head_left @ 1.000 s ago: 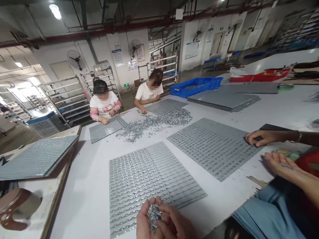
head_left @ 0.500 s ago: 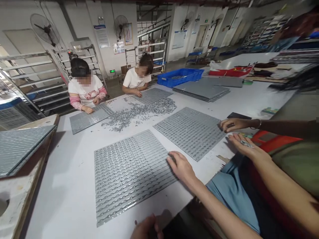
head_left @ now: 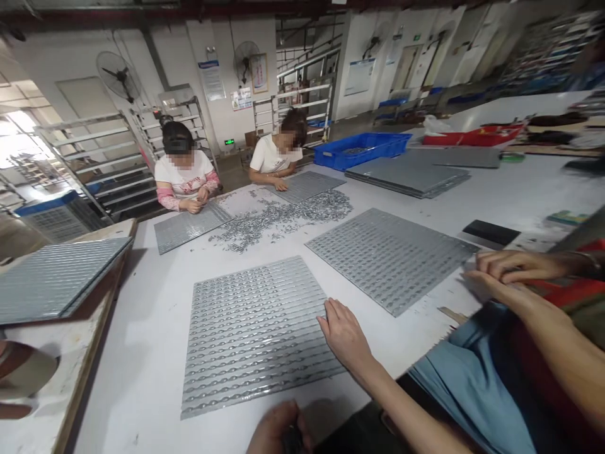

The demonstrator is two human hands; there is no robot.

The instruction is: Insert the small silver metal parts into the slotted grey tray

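Note:
A grey ribbed board point(head_left: 255, 334) lies flat in front of me on the white table. Rows of small shiny metal-looking pieces fill most of its channels; the strip at the upper right looks plain. My right hand point(head_left: 347, 334) rests on the board's right edge, fingers stretched out and thumb apart. Below the board's front edge is my left hand point(head_left: 280, 430), its fingers curled inward. A dark spot shows within that curl, but what it is I cannot make out. Further off lies a loose pile of small shiny pieces point(head_left: 283, 217).
To the right, a co-worker's hands point(head_left: 515, 271) meet beside a second board point(head_left: 390, 258). Two people across the table bend over boards. A blue bin point(head_left: 362, 151) and stacked boards point(head_left: 406, 175) stand at the back. More boards point(head_left: 61, 277) lie on a wooden-edged table at left.
The view has swung left, so the scene sits further right. The neighbouring co-worker's hand has left its board's edge and now lies over the other palm. My right hand stays at the board's edge.

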